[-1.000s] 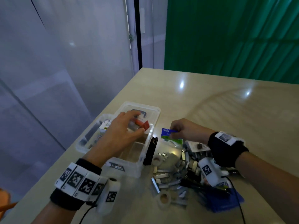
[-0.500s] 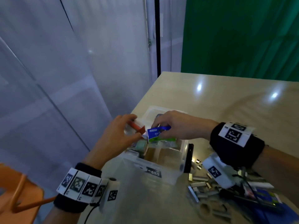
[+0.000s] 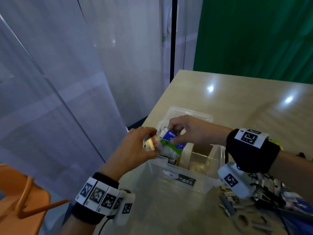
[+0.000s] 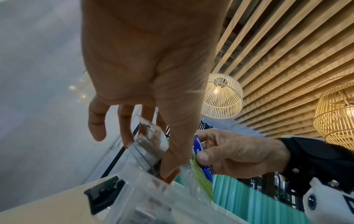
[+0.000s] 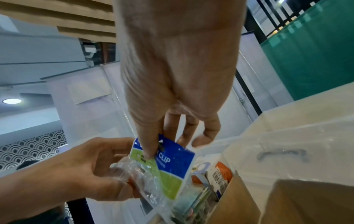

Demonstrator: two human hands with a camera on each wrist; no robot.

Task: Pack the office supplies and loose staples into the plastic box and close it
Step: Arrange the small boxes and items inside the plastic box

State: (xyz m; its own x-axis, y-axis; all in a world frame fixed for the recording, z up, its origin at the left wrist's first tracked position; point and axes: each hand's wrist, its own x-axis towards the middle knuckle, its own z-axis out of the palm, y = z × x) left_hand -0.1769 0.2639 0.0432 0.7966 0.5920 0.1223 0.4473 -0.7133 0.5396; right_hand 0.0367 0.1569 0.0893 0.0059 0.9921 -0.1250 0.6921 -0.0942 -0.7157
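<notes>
- The box [image 3: 177, 182] stands open on the surface [image 3: 245, 106]; its lid [image 3: 189, 112] lies just behind it.
- Packed already, as far as shows: a tape roll [image 3: 186, 155] and small cartons [image 5: 218, 174] inside the box.
- The right hand [image 3: 191, 131] pinches the blue-and-green header of a clip bag [image 3: 171, 143] between thumb and fingers, holding it over the box's far-left corner; the bag's lower end already dips below the rim.
- The left hand [image 3: 135, 146] grips a small clear case [image 4: 151, 145] between thumb and fingers, just beside the bag and above the box's left edge.
- Left to do, by my reading: drop both items in, gather the staples [image 3: 237, 200] and other bits heaped on the surface right of the box, then fit the lid. Roughly midway, with the fiddly staples not yet started.
- Against a second ago: the right hand was then picking the bag up from the surface beside the box; half a second ago it had carried it above the box, and now it is lower, entering it.
- The left hand has stayed at the box's left side throughout; what it held looked red earlier, and now reads as clear with a reddish part under it.
- The head view has swung left, so the heap now sits at the frame's right edge.
</notes>
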